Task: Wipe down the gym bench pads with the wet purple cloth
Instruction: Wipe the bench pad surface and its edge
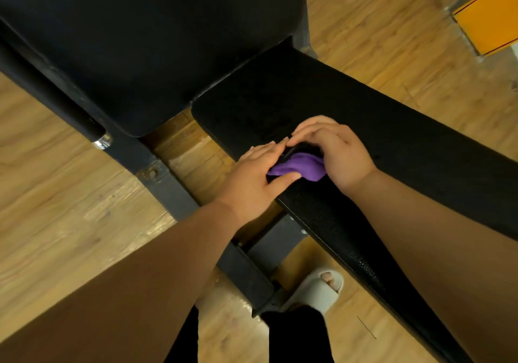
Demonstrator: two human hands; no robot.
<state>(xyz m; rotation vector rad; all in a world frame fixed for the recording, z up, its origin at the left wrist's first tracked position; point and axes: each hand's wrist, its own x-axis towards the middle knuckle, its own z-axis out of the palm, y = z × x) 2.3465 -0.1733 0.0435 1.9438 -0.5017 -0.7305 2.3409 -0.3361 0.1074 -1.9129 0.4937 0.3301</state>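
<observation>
The purple cloth [300, 166] lies bunched at the left edge of the bench [392, 144] seat. The right hand [333, 155] cups over it. The left hand [258, 172], fingers straight, presses beside it, fingertips meeting. Bare pad stretches to the backrest pad [140, 40].

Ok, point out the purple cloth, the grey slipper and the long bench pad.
purple cloth [301, 166], head view, its bunched middle.
grey slipper [308, 292], head view, its upper strap.
long bench pad [392, 138], head view, bare top surface.
</observation>
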